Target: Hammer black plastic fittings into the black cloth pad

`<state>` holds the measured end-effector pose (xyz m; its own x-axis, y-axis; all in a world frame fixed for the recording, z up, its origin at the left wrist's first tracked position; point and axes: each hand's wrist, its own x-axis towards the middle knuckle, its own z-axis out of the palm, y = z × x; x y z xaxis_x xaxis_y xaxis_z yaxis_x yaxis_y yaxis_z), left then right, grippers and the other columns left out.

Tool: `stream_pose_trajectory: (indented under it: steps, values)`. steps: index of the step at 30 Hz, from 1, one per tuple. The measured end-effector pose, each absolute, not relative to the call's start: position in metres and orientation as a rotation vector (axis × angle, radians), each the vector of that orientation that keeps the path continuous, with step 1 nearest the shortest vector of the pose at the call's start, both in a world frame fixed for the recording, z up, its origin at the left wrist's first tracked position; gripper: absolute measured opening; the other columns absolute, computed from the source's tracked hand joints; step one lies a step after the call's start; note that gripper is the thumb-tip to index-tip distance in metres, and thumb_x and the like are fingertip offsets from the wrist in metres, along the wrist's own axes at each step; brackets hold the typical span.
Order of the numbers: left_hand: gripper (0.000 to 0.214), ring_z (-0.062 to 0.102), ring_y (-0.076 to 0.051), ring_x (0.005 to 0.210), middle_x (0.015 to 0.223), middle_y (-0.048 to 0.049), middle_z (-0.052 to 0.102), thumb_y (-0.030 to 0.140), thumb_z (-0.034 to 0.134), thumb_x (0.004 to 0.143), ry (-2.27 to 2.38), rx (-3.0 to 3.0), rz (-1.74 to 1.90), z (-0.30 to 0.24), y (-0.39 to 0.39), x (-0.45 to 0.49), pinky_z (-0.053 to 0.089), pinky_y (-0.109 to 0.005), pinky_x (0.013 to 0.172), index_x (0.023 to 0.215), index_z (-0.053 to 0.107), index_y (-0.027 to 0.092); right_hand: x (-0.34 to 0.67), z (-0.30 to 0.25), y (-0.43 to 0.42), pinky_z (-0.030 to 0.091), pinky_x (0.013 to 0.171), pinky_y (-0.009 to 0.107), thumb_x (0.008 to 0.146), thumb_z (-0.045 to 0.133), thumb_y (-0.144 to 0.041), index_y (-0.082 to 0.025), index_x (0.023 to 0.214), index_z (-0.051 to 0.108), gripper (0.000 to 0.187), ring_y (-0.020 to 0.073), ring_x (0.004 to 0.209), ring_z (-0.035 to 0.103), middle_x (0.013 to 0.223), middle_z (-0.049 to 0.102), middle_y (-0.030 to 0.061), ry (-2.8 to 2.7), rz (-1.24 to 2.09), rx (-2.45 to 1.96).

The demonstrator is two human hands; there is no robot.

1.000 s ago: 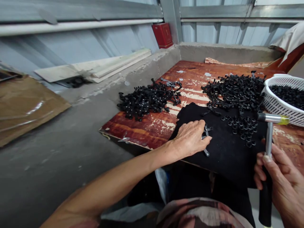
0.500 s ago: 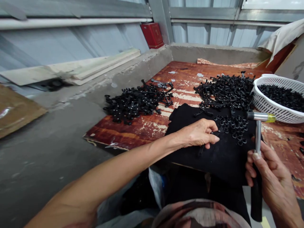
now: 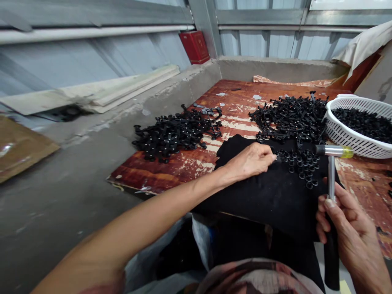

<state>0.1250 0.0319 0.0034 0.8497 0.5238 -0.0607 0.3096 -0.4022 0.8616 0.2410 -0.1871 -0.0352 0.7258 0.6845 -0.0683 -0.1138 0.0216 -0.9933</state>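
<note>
My left hand reaches over a black cloth spread on the red wooden board. Its fingers are pinched together at the edge of a small cluster of black rings; what they pinch is too small to name. My right hand grips the black handle of a small metal hammer, held upright with its head over the cloth's right side. Two heaps of black plastic parts lie on the board, one at the left and one at the back.
A white plastic basket with black pieces stands at the right. A red box sits on the concrete ledge by the metal wall. Pale boards and brown cardboard lie on the floor to the left.
My left hand moved up and right across the cloth, from the jointed black piece to the ring cluster. That piece is gone from view. The hammer stayed upright in my right hand.
</note>
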Motion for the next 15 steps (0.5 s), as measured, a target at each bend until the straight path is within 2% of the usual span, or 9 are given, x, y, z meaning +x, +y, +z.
stream_pose_trajectory:
  steps: [3,10,15]
  values:
    - [0.03,0.042,-0.006,0.04,0.049,0.0032,0.05,0.033,0.048,0.085,0.642,2.073,0.345,-0.005,0.049,0.132,0.028,-0.019,0.042,0.059,0.049,0.018,0.241,-0.036,-0.186,0.041,0.031,0.02,0.085,0.07,-0.041,-0.028,0.123,0.06,0.041,0.0085,0.047,0.044,0.074,0.052,-0.0042,-0.509,0.658,-1.418]
    - [0.035,0.042,-0.006,0.04,0.052,0.0018,0.056,0.043,0.052,0.086,0.633,2.049,0.351,-0.019,0.072,0.138,0.027,-0.02,0.041,0.062,0.053,0.018,0.241,-0.035,-0.187,0.042,0.032,0.019,0.083,0.072,-0.043,-0.028,0.122,0.06,0.043,0.0085,0.048,0.044,0.073,0.052,-0.0042,-0.493,0.667,-1.432]
    - [0.033,0.04,-0.004,0.04,0.059,-0.0018,0.062,0.037,0.052,0.089,0.771,2.02,0.414,-0.016,0.092,0.14,0.026,-0.02,0.042,0.063,0.055,0.016,0.242,-0.036,-0.189,0.041,0.032,0.019,0.082,0.073,-0.042,-0.027,0.123,0.059,0.046,0.0086,0.047,0.046,0.073,0.053,-0.0037,-0.496,0.665,-1.423]
